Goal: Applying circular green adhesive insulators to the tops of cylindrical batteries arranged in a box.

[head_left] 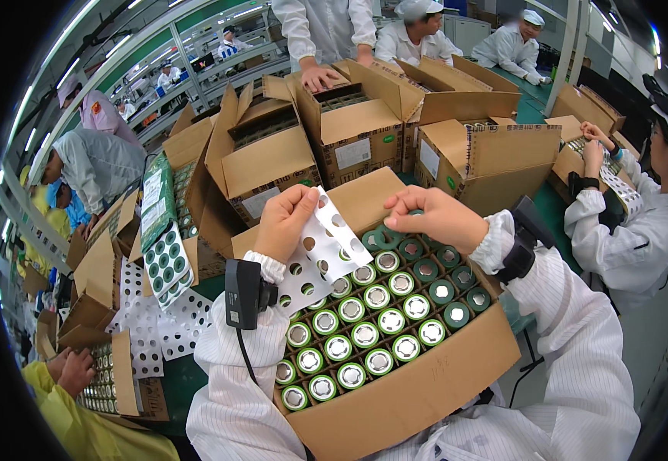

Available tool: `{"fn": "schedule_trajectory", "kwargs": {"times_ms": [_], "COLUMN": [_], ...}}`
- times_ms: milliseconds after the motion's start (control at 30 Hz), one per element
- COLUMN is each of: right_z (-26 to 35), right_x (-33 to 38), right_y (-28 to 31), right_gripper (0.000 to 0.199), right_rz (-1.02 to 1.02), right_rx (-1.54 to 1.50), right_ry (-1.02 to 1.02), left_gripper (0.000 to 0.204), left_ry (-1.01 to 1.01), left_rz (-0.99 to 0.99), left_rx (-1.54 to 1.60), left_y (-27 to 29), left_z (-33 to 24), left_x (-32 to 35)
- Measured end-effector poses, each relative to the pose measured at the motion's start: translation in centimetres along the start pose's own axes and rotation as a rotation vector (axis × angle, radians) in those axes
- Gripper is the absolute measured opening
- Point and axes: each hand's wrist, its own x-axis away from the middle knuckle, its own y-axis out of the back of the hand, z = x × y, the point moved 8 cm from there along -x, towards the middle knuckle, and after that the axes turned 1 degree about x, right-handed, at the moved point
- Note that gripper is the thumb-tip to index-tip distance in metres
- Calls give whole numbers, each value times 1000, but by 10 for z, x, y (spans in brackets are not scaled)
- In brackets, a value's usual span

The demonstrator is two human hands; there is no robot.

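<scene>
An open cardboard box (pixel 411 392) in front of me is packed with upright green cylindrical battery cells (pixel 365 334) with silver tops. My left hand (pixel 284 223) pinches a white perforated sheet (pixel 326 246), lifting it off the left side of the cells. My right hand (pixel 438 217) reaches over the far edge of the box, fingertips touching the sheet's upper corner and the rear cells. Both arms wear white striped sleeves, each with a black device strapped at the wrist.
Several open cardboard boxes (pixel 272 157) stand behind mine on the green table. White perforated sheets (pixel 157 323) and a green tray of cells (pixel 163 257) lie to the left. Other workers in white coats stand at the back and right; one in yellow sits lower left.
</scene>
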Motion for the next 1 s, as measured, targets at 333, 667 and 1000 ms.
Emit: {"fn": "schedule_trajectory", "kwargs": {"times_ms": [333, 667, 1000], "right_z": [-2, -2, 0], "right_x": [8, 9, 8], "right_y": [-11, -10, -12], "right_gripper": [23, 29, 26], "right_rz": [-5, -20, -18], "right_rx": [481, 588, 572], "right_ry": [106, 150, 170], "left_gripper": [29, 26, 25], "left_ry": [28, 39, 33], "left_rz": [-1, -9, 1], "left_rx": [65, 67, 89], "left_y": [2, 1, 1], "left_z": [4, 3, 3], "left_x": [1, 2, 2]}}
